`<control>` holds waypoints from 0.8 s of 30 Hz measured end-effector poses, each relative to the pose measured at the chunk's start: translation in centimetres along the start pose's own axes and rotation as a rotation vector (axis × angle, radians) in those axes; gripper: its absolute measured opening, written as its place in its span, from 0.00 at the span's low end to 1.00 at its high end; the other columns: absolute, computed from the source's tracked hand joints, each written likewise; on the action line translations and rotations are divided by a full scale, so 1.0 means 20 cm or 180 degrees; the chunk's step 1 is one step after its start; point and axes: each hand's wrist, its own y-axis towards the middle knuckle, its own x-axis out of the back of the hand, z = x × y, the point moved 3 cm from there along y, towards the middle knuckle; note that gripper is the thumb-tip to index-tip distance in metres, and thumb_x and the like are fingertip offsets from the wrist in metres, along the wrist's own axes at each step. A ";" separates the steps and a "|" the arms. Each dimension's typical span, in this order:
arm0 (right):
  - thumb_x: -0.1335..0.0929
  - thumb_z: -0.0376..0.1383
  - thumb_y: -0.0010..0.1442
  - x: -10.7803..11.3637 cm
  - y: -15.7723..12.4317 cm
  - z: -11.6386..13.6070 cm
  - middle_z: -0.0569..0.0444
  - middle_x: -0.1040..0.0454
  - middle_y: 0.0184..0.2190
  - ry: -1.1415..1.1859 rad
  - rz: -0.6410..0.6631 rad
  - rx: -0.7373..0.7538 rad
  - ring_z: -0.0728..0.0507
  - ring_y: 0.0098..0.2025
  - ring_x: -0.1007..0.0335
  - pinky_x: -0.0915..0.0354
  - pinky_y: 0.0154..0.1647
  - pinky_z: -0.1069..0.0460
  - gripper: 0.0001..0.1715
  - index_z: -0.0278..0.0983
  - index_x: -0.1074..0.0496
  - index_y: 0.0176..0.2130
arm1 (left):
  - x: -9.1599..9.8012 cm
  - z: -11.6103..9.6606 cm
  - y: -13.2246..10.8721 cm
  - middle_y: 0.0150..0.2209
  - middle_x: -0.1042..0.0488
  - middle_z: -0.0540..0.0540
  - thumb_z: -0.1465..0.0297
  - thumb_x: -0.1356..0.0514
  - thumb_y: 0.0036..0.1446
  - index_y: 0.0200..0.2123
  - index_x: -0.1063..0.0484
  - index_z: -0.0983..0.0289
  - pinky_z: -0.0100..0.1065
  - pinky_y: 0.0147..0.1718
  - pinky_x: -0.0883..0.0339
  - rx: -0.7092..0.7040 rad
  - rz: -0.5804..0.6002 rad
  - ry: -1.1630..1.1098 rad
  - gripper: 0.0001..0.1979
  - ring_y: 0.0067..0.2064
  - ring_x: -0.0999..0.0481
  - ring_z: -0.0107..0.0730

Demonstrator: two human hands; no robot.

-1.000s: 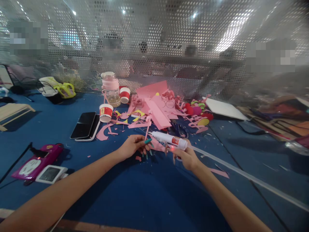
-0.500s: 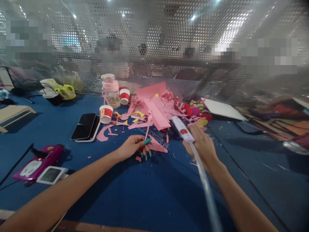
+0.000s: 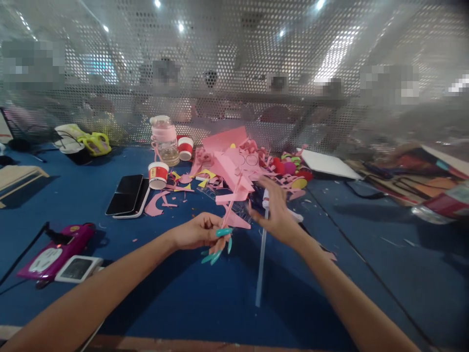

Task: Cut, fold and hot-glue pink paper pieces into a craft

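Note:
My left hand (image 3: 205,232), with long teal nails, pinches the lower end of a thin pink stick (image 3: 230,208) that stands up in front of a heap of pink foam pieces (image 3: 234,164). My right hand (image 3: 276,210) has its fingers spread, right of the stick. Beneath and beside it a white glue gun (image 3: 295,215) lies on the blue table, partly hidden by the hand. A clear glue stick (image 3: 261,264) points from it toward the near edge. Behind my left hand lies a flat pink triangular scrap (image 3: 238,218).
Two paper cups (image 3: 159,176) and a pink-lidded bottle (image 3: 165,142) stand behind left. Two phones (image 3: 126,195) and a purple device (image 3: 56,252) lie left. A white board (image 3: 328,165) is at the back right. A perforated metal screen (image 3: 234,58) rises behind.
My right hand has let go of the glue gun, which now lies on the table, and has moved left with its fingers spread. My left hand still holds the stick, slightly nearer.

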 end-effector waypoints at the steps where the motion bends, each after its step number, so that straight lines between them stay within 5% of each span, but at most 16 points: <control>1: 0.33 0.45 0.54 -0.04 0.00 0.04 0.37 0.46 0.58 0.0320 0.0205 0.0060 0.32 0.62 0.53 0.54 0.60 0.35 0.42 0.34 0.53 0.61 | -0.01 0.00 -0.01 0.17 0.30 0.51 0.53 0.32 0.39 0.21 0.30 0.68 0.23 0.14 0.45 0.0014 0.0072 -0.0019 0.22 0.14 0.36 0.19; 5: 0.30 0.55 0.46 -0.21 0.02 0.13 0.39 0.43 0.58 0.1195 0.0790 -0.0096 0.31 0.62 0.54 0.50 0.58 0.36 0.47 0.35 0.43 0.58 | -0.01 -0.01 -0.02 0.16 0.30 0.52 0.53 0.33 0.40 0.21 0.29 0.68 0.23 0.13 0.45 0.0005 0.0239 -0.0077 0.22 0.14 0.37 0.20; 10: 0.33 0.51 0.54 -0.29 0.06 0.13 0.45 0.29 0.45 0.1377 0.0629 -0.0321 0.36 0.53 0.39 0.45 0.55 0.39 0.21 0.37 0.29 0.38 | 0.02 0.01 -0.02 0.16 0.30 0.52 0.54 0.32 0.40 0.20 0.30 0.68 0.23 0.13 0.44 -0.0064 0.0289 -0.0118 0.21 0.15 0.36 0.21; 15: 0.32 0.50 0.52 -0.27 0.06 0.10 0.53 0.29 0.30 0.2006 0.0468 -0.0762 0.44 0.35 0.32 0.35 0.36 0.49 0.19 0.38 0.37 0.29 | 0.08 0.01 -0.01 0.17 0.29 0.51 0.56 0.32 0.40 0.22 0.30 0.68 0.23 0.16 0.42 -0.0255 0.0019 -0.0181 0.20 0.16 0.33 0.20; 20: 0.31 0.48 0.51 -0.24 0.03 0.06 0.63 0.38 0.20 0.1841 0.0426 -0.1247 0.51 0.20 0.42 0.42 0.21 0.55 0.19 0.39 0.41 0.32 | 0.12 0.01 0.02 0.18 0.28 0.49 0.58 0.32 0.43 0.26 0.29 0.68 0.22 0.17 0.38 -0.0385 -0.0480 -0.0187 0.18 0.17 0.33 0.20; 24: 0.33 0.46 0.55 -0.18 0.02 0.05 0.66 0.45 0.15 0.1613 0.0451 -0.1198 0.51 0.18 0.45 0.46 0.20 0.56 0.15 0.39 0.39 0.33 | 0.15 0.02 0.04 0.21 0.26 0.50 0.60 0.31 0.42 0.30 0.28 0.69 0.24 0.19 0.35 -0.0387 -0.0854 -0.0169 0.18 0.18 0.31 0.20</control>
